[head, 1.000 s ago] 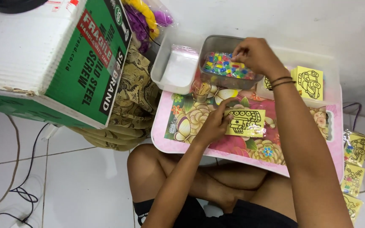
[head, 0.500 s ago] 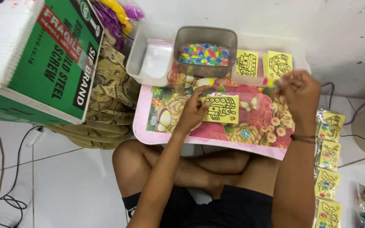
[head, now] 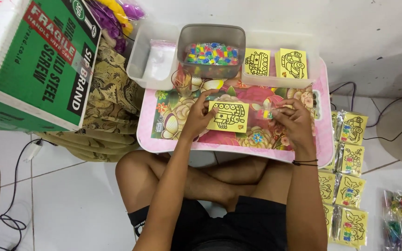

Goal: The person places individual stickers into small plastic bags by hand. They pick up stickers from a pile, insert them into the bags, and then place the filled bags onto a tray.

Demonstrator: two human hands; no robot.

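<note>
Our right hand (head: 293,122) has come back from the grey tub (head: 211,41), pinching small coloured pieces (head: 265,113). Our left hand (head: 200,116) pins the yellow picture card (head: 228,116) on the floral table (head: 164,125).

Yellow picture card (head: 228,116) with black outline drawing, flat on floral pink bench (head: 168,139). Small clear packet of coloured bits (head: 264,113) just right of card.
</note>
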